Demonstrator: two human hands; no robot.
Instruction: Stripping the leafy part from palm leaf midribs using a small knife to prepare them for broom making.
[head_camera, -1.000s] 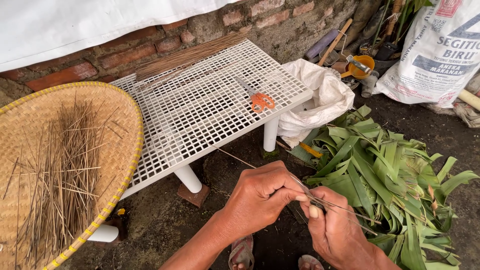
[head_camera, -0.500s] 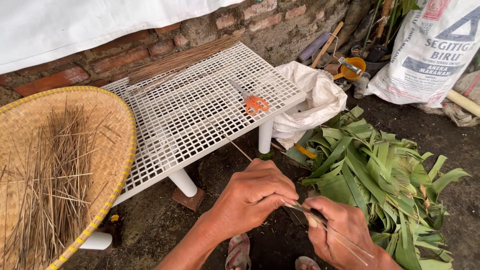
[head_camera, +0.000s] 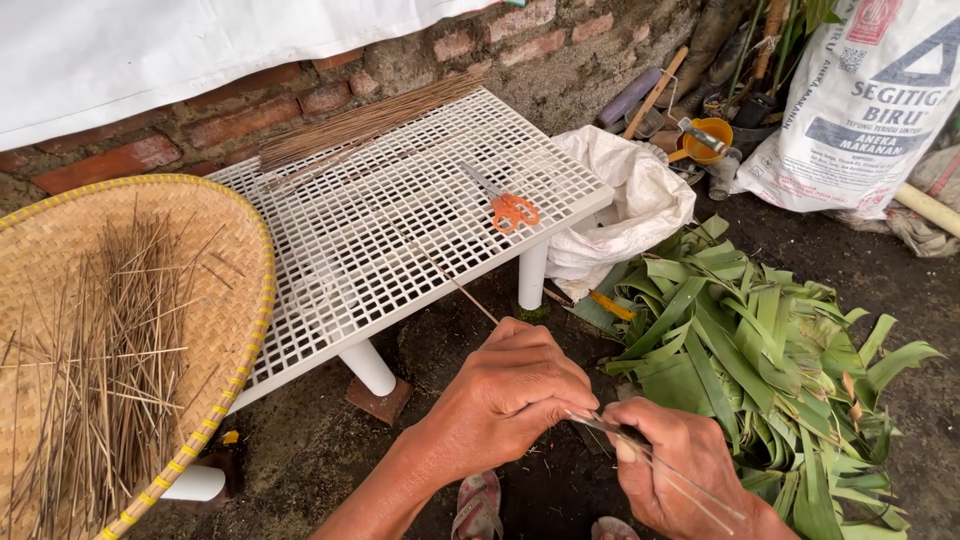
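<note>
Head view. Left hand (head_camera: 505, 395) was closed, its grip pinching a thin leaf rib (head_camera: 462, 290) that ran up and away towards the front edge of the white grid tabletop (head_camera: 330, 260). Right hand (head_camera: 680, 470) was also closed, grip tight on the near end of the same rib together with what looked like a small dark blade, though this was hard to make out. Both hands were held low over the dirt floor, just off the tabletop's front edge.

Orange-handled scissors (head_camera: 505, 205) lay near the tabletop's right edge. A bundle of brown sticks (head_camera: 365, 122) lay along its back edge. A woven tray (head_camera: 200, 290) of stripped ribs overlapped its left corner. Green leaves (head_camera: 760, 360) were piled on the floor to the right.
</note>
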